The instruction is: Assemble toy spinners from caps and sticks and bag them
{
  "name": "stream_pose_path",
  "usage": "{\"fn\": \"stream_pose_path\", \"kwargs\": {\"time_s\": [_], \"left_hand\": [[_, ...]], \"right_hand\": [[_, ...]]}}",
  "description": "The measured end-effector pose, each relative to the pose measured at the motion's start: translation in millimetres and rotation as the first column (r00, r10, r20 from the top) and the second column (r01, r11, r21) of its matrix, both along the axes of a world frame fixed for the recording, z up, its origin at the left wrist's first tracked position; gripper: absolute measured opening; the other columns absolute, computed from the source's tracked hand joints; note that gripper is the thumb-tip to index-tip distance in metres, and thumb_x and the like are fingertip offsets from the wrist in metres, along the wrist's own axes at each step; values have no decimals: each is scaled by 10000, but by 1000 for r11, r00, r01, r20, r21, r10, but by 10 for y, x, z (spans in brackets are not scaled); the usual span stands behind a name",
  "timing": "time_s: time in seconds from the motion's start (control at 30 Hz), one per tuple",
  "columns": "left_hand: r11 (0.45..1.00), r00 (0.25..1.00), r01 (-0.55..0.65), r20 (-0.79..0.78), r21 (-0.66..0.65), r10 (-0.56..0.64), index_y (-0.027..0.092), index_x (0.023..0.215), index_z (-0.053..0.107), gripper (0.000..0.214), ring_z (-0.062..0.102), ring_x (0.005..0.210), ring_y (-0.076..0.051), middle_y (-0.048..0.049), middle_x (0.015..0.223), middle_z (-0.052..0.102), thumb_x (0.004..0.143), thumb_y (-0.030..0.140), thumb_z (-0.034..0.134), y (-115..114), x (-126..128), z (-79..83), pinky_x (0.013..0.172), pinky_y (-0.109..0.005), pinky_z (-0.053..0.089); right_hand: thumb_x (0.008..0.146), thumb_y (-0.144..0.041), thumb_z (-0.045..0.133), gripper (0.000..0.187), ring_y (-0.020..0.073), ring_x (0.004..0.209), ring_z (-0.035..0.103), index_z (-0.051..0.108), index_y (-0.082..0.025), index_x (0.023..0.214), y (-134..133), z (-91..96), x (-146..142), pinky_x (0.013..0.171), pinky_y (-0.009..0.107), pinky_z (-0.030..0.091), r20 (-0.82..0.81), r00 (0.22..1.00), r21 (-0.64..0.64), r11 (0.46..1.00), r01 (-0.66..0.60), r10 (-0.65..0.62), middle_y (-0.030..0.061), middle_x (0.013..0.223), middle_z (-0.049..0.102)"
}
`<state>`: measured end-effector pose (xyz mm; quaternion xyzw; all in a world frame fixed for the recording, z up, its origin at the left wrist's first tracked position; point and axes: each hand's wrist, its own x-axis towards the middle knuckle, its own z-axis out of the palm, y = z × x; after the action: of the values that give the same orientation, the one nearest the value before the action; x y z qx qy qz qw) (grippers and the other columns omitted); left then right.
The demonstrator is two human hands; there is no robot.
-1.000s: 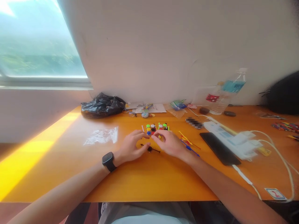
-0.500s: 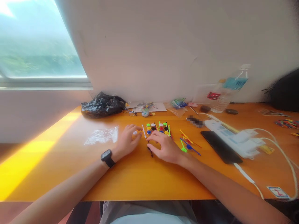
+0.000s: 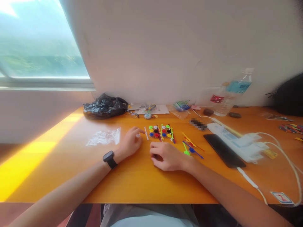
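Discs of coloured plastic (image 3: 163,131), small, round, about twelve counted, sit mid-frame in two three-row blocks, likely to keep colours distinct. Left hand (image 3: 129,142), left of centre, fingers loosely spread by one small white disc (image 3: 138,135); right hand (image 3: 167,156), lower centre, fingers curled, any grip hidden; one blue plastic arrow (image 3: 192,150) right of centre.

Can't see what's under that right hand (image 3: 165,156)
It's curled over — no telling if it grips anything. Left hand (image 3: 130,142) partly covers a white disc (image 3: 138,135), pixelation masks some dark object (image 3: 198,124) — and a bulky black thing (image 3: 290,94) gets chopped by the edge.
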<state>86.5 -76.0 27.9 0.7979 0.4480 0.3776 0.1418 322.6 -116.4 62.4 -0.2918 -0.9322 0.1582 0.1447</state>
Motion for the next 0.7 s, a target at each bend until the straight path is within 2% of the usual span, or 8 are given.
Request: {"fn": "stream_pose_path", "kwargs": {"time_s": [0.1,0.3,0.4,0.5,0.6,0.7], "left_hand": [[1000,999,27,24,-8,-27,209,1098,675,264,651,884,-194,-77,1065,638,925,114,500,8,10,-19,810,-335,560],[1000,1000,6,-12,-14,-6,211,1104,677,249,645,809,-177,-61,1011,633,909,127,546,0,20,-23,750,-312,553],[999,1000,5,-30,-37,-6,208,1111,672,242,648,814,-178,-62,1018,632,917,135,546,1,13,-26,746,-312,552],[1000,998,-22,-62,-15,21,213,1118,675,237,651,920,-214,-74,1064,640,923,147,558,7,3,-35,834,-357,553],[996,990,-79,-119,30,82,211,1103,680,205,633,1029,-266,-89,1086,654,925,178,584,19,-7,-54,917,-425,532],[997,989,-72,-131,6,72,201,1078,667,163,650,979,-255,-89,1059,670,933,204,591,33,-17,-81,864,-393,537]], "right_hand": [[802,-95,593,107,155,717,538,588,-198,772,7,85,78,653,276,360,89,996,-75,997,-14,21,23,871,633],[706,-33,594,186,170,766,582,597,-204,779,113,229,364,652,270,378,254,967,-233,970,69,-7,15,888,667],[672,-11,600,245,169,786,603,607,-215,808,159,331,523,666,262,398,368,929,-304,940,152,-31,2,911,678],[659,-15,629,261,172,795,609,609,-224,814,197,420,664,647,258,401,464,883,-337,908,248,-69,-5,923,677],[609,4,655,297,171,755,607,613,-227,790,247,449,782,607,257,378,514,847,-344,871,351,-138,-8,891,674],[559,39,629,338,166,701,598,615,-228,766,314,419,877,591,265,357,552,798,-306,831,464,-243,-7,855,670]]}}
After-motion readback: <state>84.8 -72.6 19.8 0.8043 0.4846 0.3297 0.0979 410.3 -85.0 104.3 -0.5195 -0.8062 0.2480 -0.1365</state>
